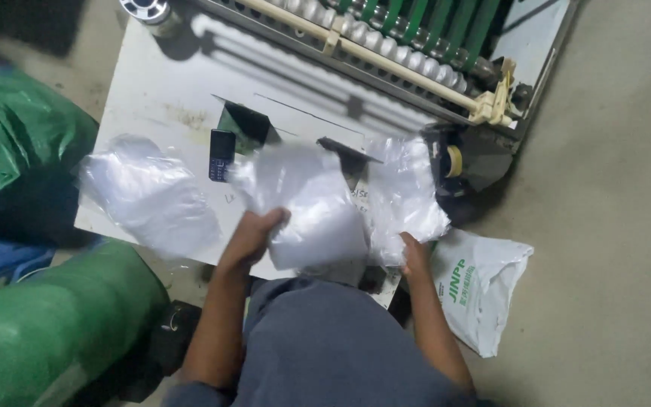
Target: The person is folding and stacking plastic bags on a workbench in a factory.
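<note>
- The left hand point(254, 230) grips a bunch of clear plastic bags point(307, 203) near the front edge of the desk point(167, 83); its fingers curl around the bunch's left side, pinching it.
- The right hand point(414, 252) sits at the desk's front right corner, under a second bunch of clear bags point(408, 192). Its fingers are hidden by the film, so I cannot tell whether they are spread or pressed together.
- A separate loose pile of plastic bags point(148, 196) lies at the front left corner of the desk, apart from both hands.
- A dark mobile phone point(221, 154) lies on the desk between the left pile and the held bunch.
- A machine with rollers and green belts point(393, 38) runs along the far edge of the desk.
- A white printed sack point(480, 290) lies on the floor by the front right corner; green sacks point(47, 324) stand to the left.
- Judging by the piles, one lot seems already set aside and two bunches remain in hand, not yet laid flat.
</note>
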